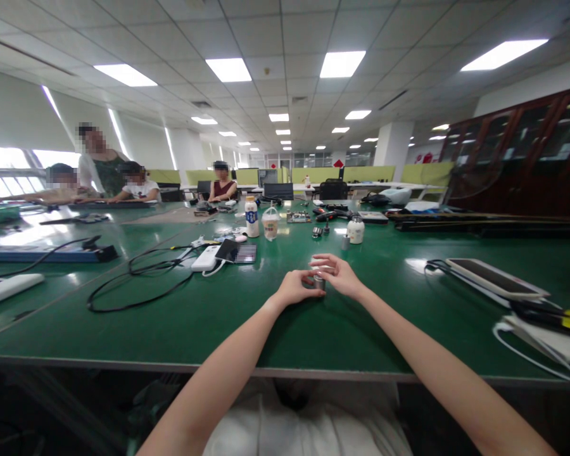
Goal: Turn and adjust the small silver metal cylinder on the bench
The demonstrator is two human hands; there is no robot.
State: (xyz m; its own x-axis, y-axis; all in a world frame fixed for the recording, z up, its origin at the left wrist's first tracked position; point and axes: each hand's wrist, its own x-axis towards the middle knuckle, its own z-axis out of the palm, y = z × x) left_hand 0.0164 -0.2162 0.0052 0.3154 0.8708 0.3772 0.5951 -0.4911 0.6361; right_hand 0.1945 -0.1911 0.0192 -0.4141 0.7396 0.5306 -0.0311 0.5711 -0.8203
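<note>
A small grey metal cylinder [319, 283] stands upright on the green table [209, 335] in front of me. My left hand [292, 287] is closed around its side, thumb low and near the tabletop. From the right, my right hand [341, 277] reaches over, its thumb and index finger pinching at the cylinder's top while the other fingers stretch out beyond it. The fingers partly cover the cylinder, so its top is hard to make out. Farther back, a similar grey cylinder [345, 242] stands beside a round white bottle [356, 230].
A phone [247, 253] and white power bank [206, 258] lie left, near a looped black cable [116, 310]. Behind stand a drink bottle [251, 218] and a plastic cup [270, 224]. Another phone [496, 277] lies right. Several people sit or stand at the far left.
</note>
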